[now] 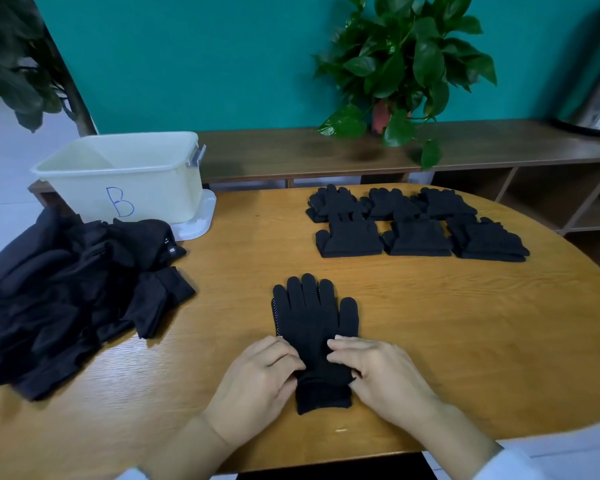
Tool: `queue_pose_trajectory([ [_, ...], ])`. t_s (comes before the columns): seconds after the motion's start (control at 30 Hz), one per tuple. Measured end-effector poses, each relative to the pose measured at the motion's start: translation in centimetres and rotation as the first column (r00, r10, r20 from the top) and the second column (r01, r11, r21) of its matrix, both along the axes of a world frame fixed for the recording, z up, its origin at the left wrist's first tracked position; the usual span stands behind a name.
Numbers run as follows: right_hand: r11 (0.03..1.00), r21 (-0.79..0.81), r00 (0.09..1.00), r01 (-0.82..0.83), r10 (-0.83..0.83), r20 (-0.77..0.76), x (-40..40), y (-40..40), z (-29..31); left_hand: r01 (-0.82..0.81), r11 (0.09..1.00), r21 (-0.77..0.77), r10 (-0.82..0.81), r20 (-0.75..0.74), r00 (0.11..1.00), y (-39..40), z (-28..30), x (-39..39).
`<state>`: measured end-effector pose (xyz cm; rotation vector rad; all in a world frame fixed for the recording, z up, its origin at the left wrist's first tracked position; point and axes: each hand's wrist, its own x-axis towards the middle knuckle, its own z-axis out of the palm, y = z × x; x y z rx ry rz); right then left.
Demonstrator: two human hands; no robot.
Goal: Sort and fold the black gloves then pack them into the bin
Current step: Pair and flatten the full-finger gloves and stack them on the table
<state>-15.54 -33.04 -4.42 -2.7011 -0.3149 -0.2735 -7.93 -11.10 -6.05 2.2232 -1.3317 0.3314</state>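
Teal wall runs behind a low wooden shelf that carries a leafy potted plant at about one o'clock. Nearer me is the rounded wooden surface. At ten o'clock on it stands a pale yellow bin marked with a blue letter B, sitting on its white lid. At nine o'clock lies a loose heap of black gloves, unsorted and overlapping. At one o'clock, well apart from the heap, six folded stacks of black gloves lie in two rows of three. Straight ahead at six o'clock a black glove lies flat with its fingers pointing away from me and its cuff toward me; white dots show along its left edge. My left hand rests on the glove's left side near the wrist, its grip curled with fingertips pinching the fabric. My right hand lies on the right side, fingers fairly straight and together across the palm area, thumb tucked at the cuff edge, pinching the cloth there.
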Motion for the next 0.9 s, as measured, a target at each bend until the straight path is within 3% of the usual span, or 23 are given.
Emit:
queue_pose_trajectory([
  [0.23,0.963,-0.234,0.978,-0.135,0.167,0.125,-0.7,1.0,-0.2,0.021,0.999,0.048,-0.027,0.138,0.990,0.4,0.4,-0.2],
  [0.37,0.980,-0.159,0.981,-0.116,0.139,0.136,-0.6,0.9,-0.1,-0.057,0.998,-0.027,0.056,-0.034,0.998,1.0,-0.1,0.0],
  [0.67,0.957,-0.249,0.974,-0.152,0.188,0.127,-0.8,1.2,-0.3,0.053,0.997,0.060,-0.065,0.224,0.972,0.8,0.4,-0.2],
  [0.77,0.967,-0.212,0.974,-0.142,0.175,0.145,-0.8,0.5,-0.1,0.095,0.990,0.108,-0.117,0.222,0.968,0.8,0.2,0.3],
  [0.9,0.968,-0.206,0.977,-0.147,0.174,0.121,-1.0,0.2,0.1,0.131,0.977,0.166,-0.148,0.096,0.984,1.3,0.7,0.2],
])
